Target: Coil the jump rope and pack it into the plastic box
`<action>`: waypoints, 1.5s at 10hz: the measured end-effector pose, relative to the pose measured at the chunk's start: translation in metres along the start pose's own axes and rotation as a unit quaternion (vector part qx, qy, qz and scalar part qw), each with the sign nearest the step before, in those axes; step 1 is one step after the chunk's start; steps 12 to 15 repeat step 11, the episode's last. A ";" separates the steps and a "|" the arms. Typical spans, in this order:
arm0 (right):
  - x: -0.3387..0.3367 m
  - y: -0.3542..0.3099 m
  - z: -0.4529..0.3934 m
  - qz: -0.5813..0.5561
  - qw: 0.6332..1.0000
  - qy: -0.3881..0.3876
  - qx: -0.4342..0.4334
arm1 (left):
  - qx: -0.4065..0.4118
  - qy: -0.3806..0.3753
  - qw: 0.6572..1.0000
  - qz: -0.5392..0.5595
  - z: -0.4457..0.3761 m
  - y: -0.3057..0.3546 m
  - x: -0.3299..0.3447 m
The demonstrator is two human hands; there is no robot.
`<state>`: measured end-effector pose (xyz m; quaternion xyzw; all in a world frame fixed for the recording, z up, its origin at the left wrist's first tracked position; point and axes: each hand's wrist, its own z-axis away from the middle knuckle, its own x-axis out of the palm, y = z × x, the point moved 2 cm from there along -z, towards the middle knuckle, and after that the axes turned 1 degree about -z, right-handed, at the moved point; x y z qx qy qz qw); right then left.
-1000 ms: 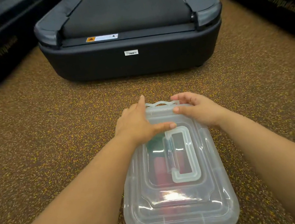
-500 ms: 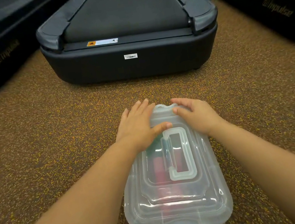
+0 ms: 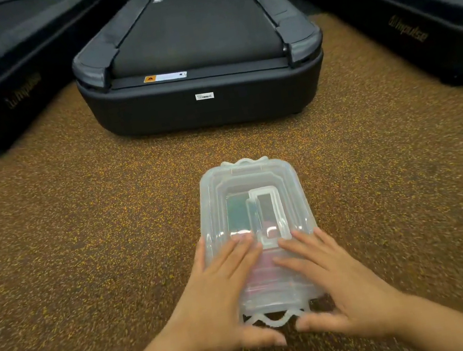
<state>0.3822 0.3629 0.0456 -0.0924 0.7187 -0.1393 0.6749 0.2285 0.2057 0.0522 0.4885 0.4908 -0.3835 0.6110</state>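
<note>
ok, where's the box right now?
Head view: the box sits lid-on on the speckled floor, centre-low, in front of the middle treadmill, with the left hand and right hand flat on its near end.

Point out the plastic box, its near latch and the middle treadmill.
plastic box [image 3: 254, 171], head view, far rim of the lid.
near latch [image 3: 274, 319], head view, wavy tab.
middle treadmill [image 3: 190, 29], head view, belt.

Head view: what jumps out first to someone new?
The clear plastic box on the speckled floor, lid on, with something red and green showing dimly inside. The left hand and right hand lie flat on its near end, thumbs by the near latch. Behind it, a dark treadmill.
</note>
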 end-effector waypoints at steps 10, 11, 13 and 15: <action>-0.001 0.008 0.008 0.040 0.998 0.031 -0.029 | 0.003 -0.059 0.998 0.009 -0.005 -0.005 -0.003; -0.018 0.004 -0.001 0.050 0.998 0.026 -0.036 | 0.001 -0.068 0.998 0.019 -0.006 -0.002 -0.013; -0.018 0.004 -0.001 0.050 0.998 0.026 -0.036 | 0.001 -0.068 0.998 0.019 -0.006 -0.002 -0.013; -0.018 0.004 -0.001 0.050 0.998 0.026 -0.036 | 0.001 -0.068 0.998 0.019 -0.006 -0.002 -0.013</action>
